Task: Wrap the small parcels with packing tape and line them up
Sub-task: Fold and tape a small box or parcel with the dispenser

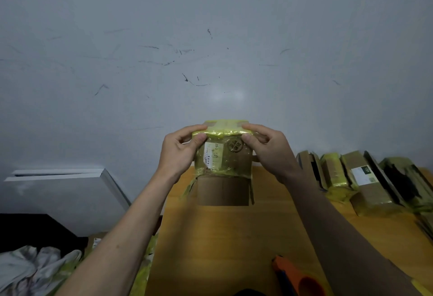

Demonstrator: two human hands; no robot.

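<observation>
A small cardboard parcel (223, 167) is held up above the wooden table (222, 237), its upper part covered in yellowish tape, its lower cardboard bare. A white label and a round stamp show on its near face. My left hand (180, 153) grips its upper left edge, thumb pressing the tape. My right hand (269, 150) grips the upper right edge the same way. Loose tape hangs off the parcel's lower left corner. An orange tape dispenser (297, 277) lies on the table near its front edge, under my right forearm.
Several taped parcels (365, 183) stand side by side along the table's back right. A grey scuffed wall (210, 50) rises behind. Left of the table lie crumpled bags (35, 265) and yellow tape scraps (145, 263).
</observation>
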